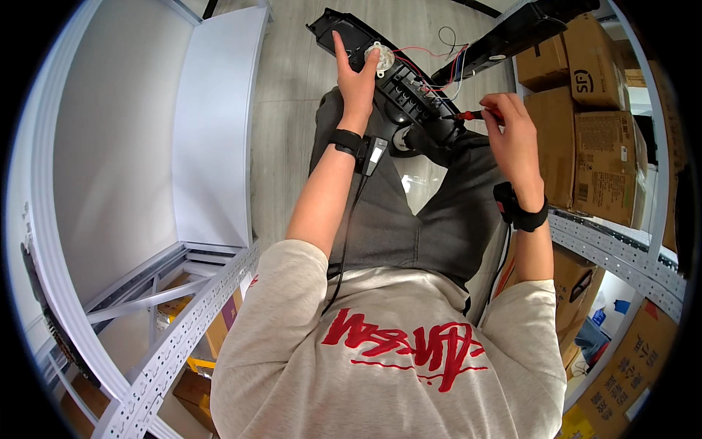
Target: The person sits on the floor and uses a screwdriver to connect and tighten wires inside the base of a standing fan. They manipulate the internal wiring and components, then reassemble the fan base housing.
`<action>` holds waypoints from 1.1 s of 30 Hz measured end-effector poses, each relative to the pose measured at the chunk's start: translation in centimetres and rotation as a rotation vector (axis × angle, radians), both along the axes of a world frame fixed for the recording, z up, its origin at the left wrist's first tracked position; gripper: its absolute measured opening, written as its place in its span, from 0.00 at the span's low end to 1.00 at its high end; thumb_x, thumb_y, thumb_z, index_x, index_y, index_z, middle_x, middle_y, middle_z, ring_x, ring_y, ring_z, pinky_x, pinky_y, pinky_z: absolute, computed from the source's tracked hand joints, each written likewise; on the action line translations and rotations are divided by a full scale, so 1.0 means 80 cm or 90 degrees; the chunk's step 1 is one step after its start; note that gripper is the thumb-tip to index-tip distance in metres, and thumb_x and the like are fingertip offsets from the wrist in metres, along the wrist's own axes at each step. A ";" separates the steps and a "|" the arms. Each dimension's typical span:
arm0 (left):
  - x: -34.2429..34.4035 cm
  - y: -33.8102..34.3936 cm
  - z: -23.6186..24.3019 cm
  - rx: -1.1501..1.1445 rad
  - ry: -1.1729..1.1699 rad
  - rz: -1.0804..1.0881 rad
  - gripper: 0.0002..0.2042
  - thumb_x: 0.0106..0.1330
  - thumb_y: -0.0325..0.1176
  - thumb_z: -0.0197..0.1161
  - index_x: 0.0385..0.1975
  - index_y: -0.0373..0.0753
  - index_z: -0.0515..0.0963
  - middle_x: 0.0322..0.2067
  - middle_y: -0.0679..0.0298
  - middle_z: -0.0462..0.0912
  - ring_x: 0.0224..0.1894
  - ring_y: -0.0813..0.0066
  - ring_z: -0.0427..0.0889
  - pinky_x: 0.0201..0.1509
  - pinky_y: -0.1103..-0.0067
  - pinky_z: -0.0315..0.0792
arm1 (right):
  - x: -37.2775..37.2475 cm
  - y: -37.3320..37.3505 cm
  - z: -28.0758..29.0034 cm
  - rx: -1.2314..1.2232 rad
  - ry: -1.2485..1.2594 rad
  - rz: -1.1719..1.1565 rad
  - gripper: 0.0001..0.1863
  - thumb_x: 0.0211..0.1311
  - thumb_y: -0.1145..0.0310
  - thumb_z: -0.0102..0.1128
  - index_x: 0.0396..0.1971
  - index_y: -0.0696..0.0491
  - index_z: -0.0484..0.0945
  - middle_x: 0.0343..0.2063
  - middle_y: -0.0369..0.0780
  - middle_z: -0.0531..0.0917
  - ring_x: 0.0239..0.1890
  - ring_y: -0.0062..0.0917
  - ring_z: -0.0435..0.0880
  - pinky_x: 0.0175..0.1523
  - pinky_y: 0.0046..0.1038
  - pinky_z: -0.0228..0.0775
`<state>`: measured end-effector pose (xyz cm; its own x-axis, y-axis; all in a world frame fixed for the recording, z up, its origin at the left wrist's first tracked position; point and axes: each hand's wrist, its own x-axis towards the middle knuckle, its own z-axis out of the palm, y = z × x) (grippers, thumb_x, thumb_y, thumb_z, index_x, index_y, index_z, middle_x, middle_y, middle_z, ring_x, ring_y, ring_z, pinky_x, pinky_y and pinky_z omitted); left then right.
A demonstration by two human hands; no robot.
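A long black plastic housing (406,86) with its inside showing lies slanted above my knees. My left hand (356,86) grips its left part, one finger stretched along it and the thumb beside a round whitish part (379,58); the other fingers are hidden. My right hand (514,135) is closed around a red-and-black screwdriver (472,115), whose tip points at the housing's lower right end. Whether the tip touches a screw is too small to tell. Thin red, blue and white wires (461,67) link the housing to a second long black part (504,42) standing at the upper right.
On the right, cardboard boxes (605,161) are stacked on a perforated metal shelf (614,245). A white shelving unit (219,124) rises on the left, with more boxes low down. Straps with small devices (373,155) sit on both wrists, and a black cable (346,249) runs along my left arm.
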<state>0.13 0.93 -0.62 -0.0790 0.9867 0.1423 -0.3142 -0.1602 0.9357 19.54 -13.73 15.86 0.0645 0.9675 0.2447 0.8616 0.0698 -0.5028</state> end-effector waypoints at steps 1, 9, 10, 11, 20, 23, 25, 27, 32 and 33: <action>0.000 0.001 -0.002 0.002 -0.005 0.002 0.43 0.67 0.35 0.68 0.77 0.42 0.46 0.73 0.52 0.53 0.73 0.63 0.57 0.73 0.72 0.56 | 0.002 -0.001 0.005 0.006 -0.001 0.002 0.09 0.62 0.80 0.60 0.42 0.56 0.78 0.38 0.45 0.80 0.39 0.37 0.85 0.43 0.31 0.77; 0.004 -0.001 -0.006 0.014 0.028 -0.003 0.33 0.70 0.36 0.65 0.72 0.40 0.59 0.69 0.56 0.62 0.68 0.67 0.64 0.71 0.73 0.60 | -0.010 0.022 0.019 0.172 0.028 0.002 0.08 0.60 0.79 0.65 0.39 0.57 0.79 0.35 0.42 0.80 0.35 0.31 0.84 0.40 0.26 0.77; 0.006 -0.002 -0.003 0.011 0.019 -0.006 0.31 0.71 0.36 0.64 0.71 0.40 0.60 0.69 0.57 0.63 0.67 0.67 0.65 0.70 0.73 0.60 | -0.016 0.031 0.017 0.204 0.050 0.013 0.08 0.60 0.79 0.65 0.39 0.56 0.80 0.35 0.42 0.80 0.35 0.30 0.84 0.40 0.26 0.77; 0.007 -0.003 -0.002 0.003 0.022 -0.010 0.29 0.72 0.36 0.62 0.71 0.40 0.61 0.68 0.57 0.64 0.66 0.68 0.66 0.69 0.74 0.60 | -0.025 0.044 0.009 0.238 0.076 0.026 0.08 0.60 0.79 0.66 0.39 0.56 0.80 0.35 0.41 0.80 0.35 0.30 0.84 0.40 0.26 0.77; 0.003 -0.005 0.008 -0.019 0.028 -0.018 0.17 0.77 0.35 0.51 0.63 0.40 0.70 0.60 0.62 0.73 0.59 0.73 0.70 0.64 0.77 0.63 | -0.074 0.112 -0.022 0.261 0.125 0.074 0.09 0.61 0.78 0.65 0.40 0.56 0.80 0.36 0.42 0.81 0.35 0.31 0.84 0.41 0.27 0.78; 0.002 -0.004 0.005 -0.002 0.022 -0.011 0.15 0.79 0.36 0.50 0.59 0.40 0.72 0.56 0.64 0.74 0.55 0.76 0.71 0.61 0.79 0.64 | -0.078 0.117 -0.024 0.246 0.107 0.068 0.09 0.61 0.78 0.65 0.41 0.56 0.80 0.36 0.42 0.81 0.35 0.32 0.85 0.41 0.28 0.78; 0.003 -0.004 0.001 -0.008 0.021 -0.012 0.13 0.79 0.36 0.49 0.57 0.40 0.73 0.52 0.66 0.76 0.51 0.78 0.72 0.58 0.80 0.65 | -0.078 0.120 -0.026 0.249 0.104 0.071 0.09 0.61 0.78 0.65 0.41 0.56 0.80 0.35 0.42 0.81 0.35 0.32 0.84 0.41 0.28 0.77; 0.004 -0.001 -0.004 -0.019 0.008 -0.013 0.12 0.79 0.36 0.49 0.55 0.40 0.74 0.47 0.68 0.76 0.48 0.79 0.71 0.54 0.81 0.66 | -0.077 0.121 -0.028 0.251 0.099 0.074 0.09 0.61 0.78 0.65 0.41 0.56 0.80 0.35 0.42 0.81 0.35 0.32 0.84 0.41 0.28 0.77; 0.005 -0.002 -0.007 -0.033 0.001 -0.007 0.11 0.80 0.37 0.50 0.51 0.39 0.74 0.42 0.70 0.75 0.43 0.81 0.70 0.50 0.82 0.66 | -0.071 0.123 -0.028 0.225 0.119 0.063 0.08 0.61 0.76 0.65 0.40 0.56 0.80 0.34 0.41 0.81 0.34 0.30 0.84 0.40 0.27 0.77; 0.005 -0.002 -0.006 -0.039 0.005 -0.008 0.11 0.80 0.37 0.50 0.51 0.38 0.74 0.42 0.70 0.76 0.44 0.81 0.70 0.51 0.82 0.66 | -0.066 0.123 -0.030 0.221 0.137 0.055 0.08 0.61 0.76 0.66 0.40 0.56 0.80 0.35 0.41 0.82 0.34 0.30 0.84 0.40 0.27 0.77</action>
<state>0.54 0.74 -1.12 -0.0659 0.9944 0.0823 -0.3081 -0.0987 0.9462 14.27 -3.85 13.50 0.0720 0.8339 0.5472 0.7228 0.3344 -0.6048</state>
